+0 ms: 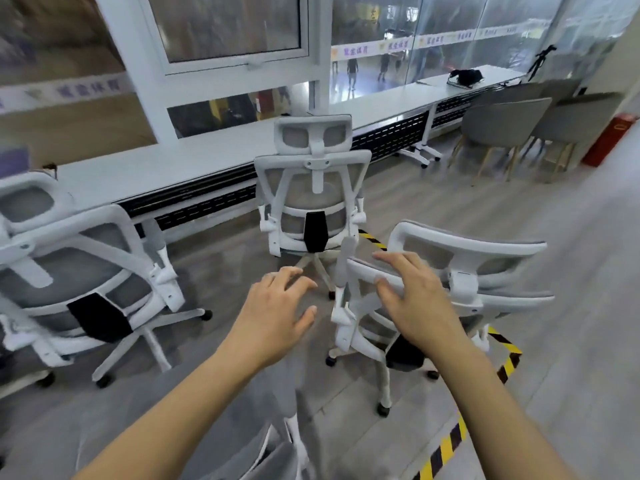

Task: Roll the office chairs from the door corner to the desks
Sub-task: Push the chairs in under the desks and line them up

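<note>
Leftmost, the left chair (pixel 79 271) stands by the long desk (pixel 194 157), its back toward the camera. The middle chair (pixel 313 199) is parked at the desk, straight ahead beyond the hands. The left hand (pixel 277 320) hovers with fingers spread, holding nothing, just left of the right chair (pixel 485 268). The right hand (pixel 412 299) lies, fingers spread, on that chair's white back frame. Striped tape (pixel 509 355) marks the floor beneath it; grey side chairs (pixel 502 123) stand far right.

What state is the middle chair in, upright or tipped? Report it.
Upright: the middle chair stands on its star base, headrest topmost, facing the desk.
</note>
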